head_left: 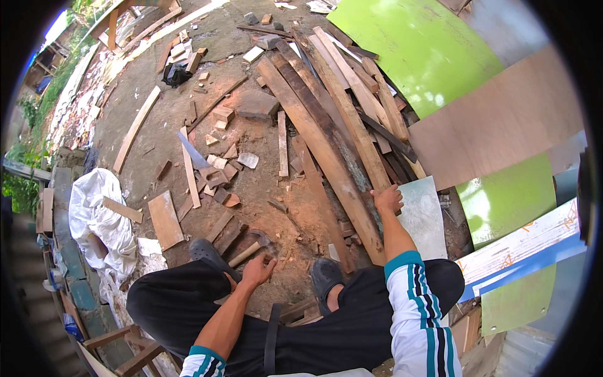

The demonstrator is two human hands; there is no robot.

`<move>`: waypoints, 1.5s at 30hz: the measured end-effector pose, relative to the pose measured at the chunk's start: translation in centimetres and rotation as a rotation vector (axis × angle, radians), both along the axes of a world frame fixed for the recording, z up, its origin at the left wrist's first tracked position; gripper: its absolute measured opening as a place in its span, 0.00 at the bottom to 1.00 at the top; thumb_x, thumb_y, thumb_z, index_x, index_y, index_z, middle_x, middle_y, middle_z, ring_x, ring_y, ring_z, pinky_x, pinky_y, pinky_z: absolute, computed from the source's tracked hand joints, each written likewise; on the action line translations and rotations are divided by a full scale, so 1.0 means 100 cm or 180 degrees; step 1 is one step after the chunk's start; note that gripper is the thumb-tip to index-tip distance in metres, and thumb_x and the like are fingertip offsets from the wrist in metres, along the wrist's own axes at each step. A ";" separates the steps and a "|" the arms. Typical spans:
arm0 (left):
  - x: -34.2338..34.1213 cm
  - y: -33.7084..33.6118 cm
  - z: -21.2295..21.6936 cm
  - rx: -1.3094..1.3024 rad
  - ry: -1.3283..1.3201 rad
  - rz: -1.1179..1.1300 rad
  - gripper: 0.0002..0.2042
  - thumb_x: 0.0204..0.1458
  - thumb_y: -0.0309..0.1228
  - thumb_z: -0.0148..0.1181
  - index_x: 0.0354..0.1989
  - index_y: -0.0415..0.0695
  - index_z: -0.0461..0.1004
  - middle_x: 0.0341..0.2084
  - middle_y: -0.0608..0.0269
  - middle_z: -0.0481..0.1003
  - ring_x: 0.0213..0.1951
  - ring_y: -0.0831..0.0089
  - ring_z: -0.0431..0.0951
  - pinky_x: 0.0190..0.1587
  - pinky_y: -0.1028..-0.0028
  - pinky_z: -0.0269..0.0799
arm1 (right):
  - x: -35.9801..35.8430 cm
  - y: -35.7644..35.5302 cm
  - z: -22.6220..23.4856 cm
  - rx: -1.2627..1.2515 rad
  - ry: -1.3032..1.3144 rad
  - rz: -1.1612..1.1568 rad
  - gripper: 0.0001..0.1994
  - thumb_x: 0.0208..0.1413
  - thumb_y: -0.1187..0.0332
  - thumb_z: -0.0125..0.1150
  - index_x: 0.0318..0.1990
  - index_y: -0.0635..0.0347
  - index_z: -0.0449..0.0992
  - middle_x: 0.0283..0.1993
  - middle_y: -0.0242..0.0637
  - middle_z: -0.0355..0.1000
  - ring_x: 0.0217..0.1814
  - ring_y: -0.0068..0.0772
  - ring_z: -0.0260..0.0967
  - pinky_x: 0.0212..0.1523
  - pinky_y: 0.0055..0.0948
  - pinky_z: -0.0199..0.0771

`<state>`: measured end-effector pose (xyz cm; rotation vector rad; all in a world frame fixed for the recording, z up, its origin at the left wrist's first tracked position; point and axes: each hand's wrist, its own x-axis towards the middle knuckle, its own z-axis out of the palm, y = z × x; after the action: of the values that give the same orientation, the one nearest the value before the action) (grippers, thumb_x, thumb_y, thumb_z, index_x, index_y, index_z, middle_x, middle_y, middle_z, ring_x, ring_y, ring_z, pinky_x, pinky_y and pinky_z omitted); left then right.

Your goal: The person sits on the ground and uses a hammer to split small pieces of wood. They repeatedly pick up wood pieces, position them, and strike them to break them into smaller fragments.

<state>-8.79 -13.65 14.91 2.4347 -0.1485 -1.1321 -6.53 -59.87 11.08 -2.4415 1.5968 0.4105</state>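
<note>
My right hand [388, 200] is closed at the near end of a long wooden plank [352, 122], which lies on a pile of boards. In front of my knees my left hand [259, 270] hangs with its fingers curled together; whether something small is in them I cannot make out. Just beyond it a hammer [245, 254] with a wooden handle lies on the ground, apart from the fingers. A thick pale beam [326, 160] and a dark, weathered board [314, 103] stretch away alongside the plank.
A handsaw [196, 154] lies among wood offcuts [224, 114]. Left of them is a white sack [100, 217]. Green sheets [421, 47] and a brown plywood panel [496, 119] cover the right side. A large stone [256, 105] sits ahead, with a black plastic bag [176, 74] farther off.
</note>
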 end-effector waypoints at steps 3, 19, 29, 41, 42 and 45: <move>0.000 -0.008 0.000 -0.0062 -0.0051 -0.0074 0.26 0.59 0.53 0.54 0.50 0.41 0.77 0.43 0.49 0.81 0.46 0.51 0.80 0.50 0.57 0.74 | -0.006 0.007 0.003 -0.0240 -0.0035 0.0187 0.43 0.49 0.44 0.72 0.63 0.62 0.58 0.63 0.49 0.64 0.68 0.50 0.60 0.62 0.53 0.64; 0.001 -0.004 -0.016 -0.0184 -0.0338 -0.0177 0.27 0.59 0.52 0.55 0.51 0.36 0.76 0.42 0.46 0.81 0.45 0.50 0.81 0.49 0.57 0.74 | 0.001 -0.071 0.064 -0.0007 0.0092 0.0380 0.39 0.53 0.45 0.68 0.64 0.61 0.63 0.65 0.46 0.65 0.69 0.45 0.62 0.61 0.53 0.65; 0.003 -0.007 0.001 -0.0063 -0.0073 -0.0091 0.25 0.59 0.51 0.55 0.49 0.38 0.77 0.40 0.47 0.81 0.44 0.48 0.80 0.48 0.57 0.73 | -0.003 -0.067 0.027 -0.0530 0.0076 0.0909 0.27 0.58 0.57 0.62 0.61 0.61 0.67 0.62 0.45 0.68 0.66 0.45 0.65 0.59 0.48 0.69; -0.007 0.033 -0.014 0.0003 -0.0085 0.0242 0.23 0.59 0.50 0.55 0.49 0.42 0.77 0.44 0.48 0.81 0.46 0.51 0.81 0.50 0.57 0.74 | 0.063 -0.027 -0.063 0.1140 -0.0660 -0.0533 0.28 0.61 0.55 0.59 0.60 0.69 0.70 0.62 0.55 0.69 0.66 0.55 0.66 0.64 0.48 0.67; -0.009 0.031 -0.014 0.0045 -0.0055 0.0247 0.23 0.58 0.50 0.56 0.50 0.42 0.77 0.44 0.48 0.81 0.46 0.52 0.81 0.50 0.58 0.74 | 0.065 -0.029 -0.067 0.1128 -0.0767 -0.0859 0.27 0.60 0.58 0.61 0.60 0.69 0.70 0.62 0.55 0.70 0.65 0.55 0.67 0.64 0.48 0.67; -0.013 0.037 -0.013 0.0155 0.0075 0.0298 0.24 0.59 0.51 0.55 0.50 0.42 0.77 0.44 0.48 0.81 0.48 0.52 0.80 0.52 0.58 0.74 | 0.068 -0.022 -0.080 0.1366 -0.0931 -0.1403 0.27 0.57 0.60 0.66 0.58 0.71 0.72 0.62 0.55 0.70 0.64 0.55 0.68 0.63 0.46 0.68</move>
<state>-10.12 -9.92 13.60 2.4425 0.0003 -1.1348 0.30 -62.08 3.12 -1.6914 1.6488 0.2687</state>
